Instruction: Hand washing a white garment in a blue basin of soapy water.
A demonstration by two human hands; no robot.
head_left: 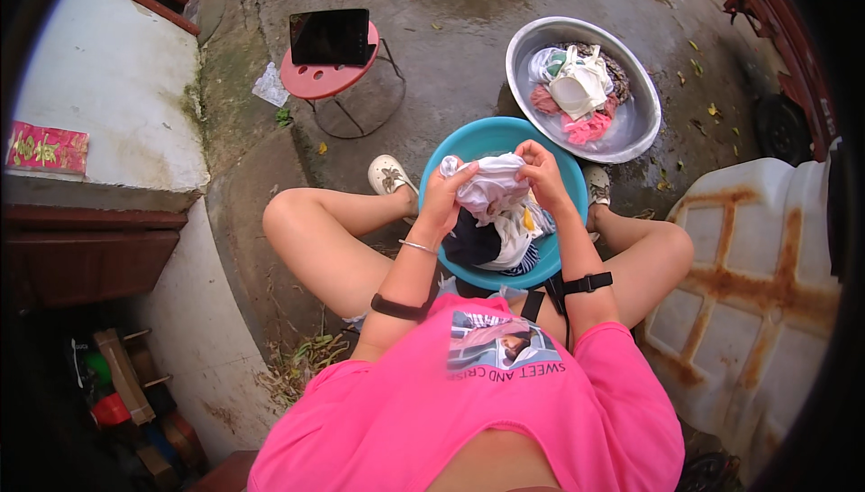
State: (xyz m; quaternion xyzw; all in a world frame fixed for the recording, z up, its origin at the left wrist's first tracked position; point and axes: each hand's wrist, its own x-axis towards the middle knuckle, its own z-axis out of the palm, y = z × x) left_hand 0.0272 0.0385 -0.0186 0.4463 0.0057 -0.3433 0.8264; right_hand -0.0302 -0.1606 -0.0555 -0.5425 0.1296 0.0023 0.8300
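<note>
Cloth (491, 187), white, bunched up over blue tub (487, 133) holding other clothes (473, 241). Left hand (440, 202) curled, gripping left end; right hand (544, 177) narrow, pinching upper right edge.

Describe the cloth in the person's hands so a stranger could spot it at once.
Find the turquoise basin near the picture's centre. Over it, the left hand and right hand hold a bunched white cloth. Unlike the laundry lying in the basin, it is lifted between both hands.
</note>
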